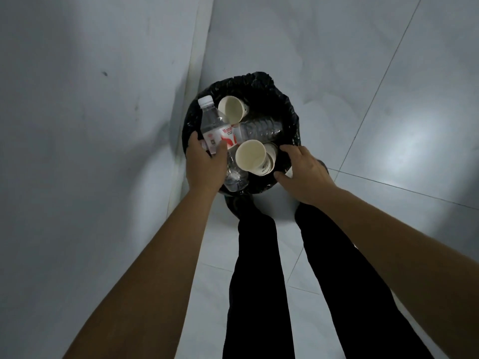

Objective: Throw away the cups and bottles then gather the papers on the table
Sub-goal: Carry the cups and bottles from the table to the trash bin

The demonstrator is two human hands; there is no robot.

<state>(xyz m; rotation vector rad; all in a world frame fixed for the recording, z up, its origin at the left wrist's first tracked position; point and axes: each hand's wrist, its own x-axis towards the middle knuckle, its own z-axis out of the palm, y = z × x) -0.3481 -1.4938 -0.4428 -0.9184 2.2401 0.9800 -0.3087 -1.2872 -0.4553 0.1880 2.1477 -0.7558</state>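
1. I stand over a round bin lined with a black plastic bag (285,104), set on the pale tiled floor (388,99) just beside the grey wall (90,99) on the left.
2. My left hand (204,167) is over the near-left part of the bin, and its fingers (220,151) are wrapped around a clear plastic bottle with a white cap and a red-and-white label (215,125). The bottle tilts with its cap pointing to the far left, above the bin's opening.
3. My right hand (305,172) is at the near-right rim of the bin, fingers spread and holding nothing. The fingertips sit at the black bag's edge; I cannot tell if they press on it.
4. Inside the bin, a second clear ribbed plastic bottle (259,129) lies on its side across the middle.
5. A cream paper cup (232,110) lies on the far side, mouth turned toward me, touching the held bottle.
6. A stack of cream paper cups with dark print (255,158) sits at the near side between my two hands, mouth up and tilted left.
7. Another clear plastic bottle (236,180) shows just under my left hand at the near rim.
8. My legs in black trousers (259,281) stand below, near the bin.
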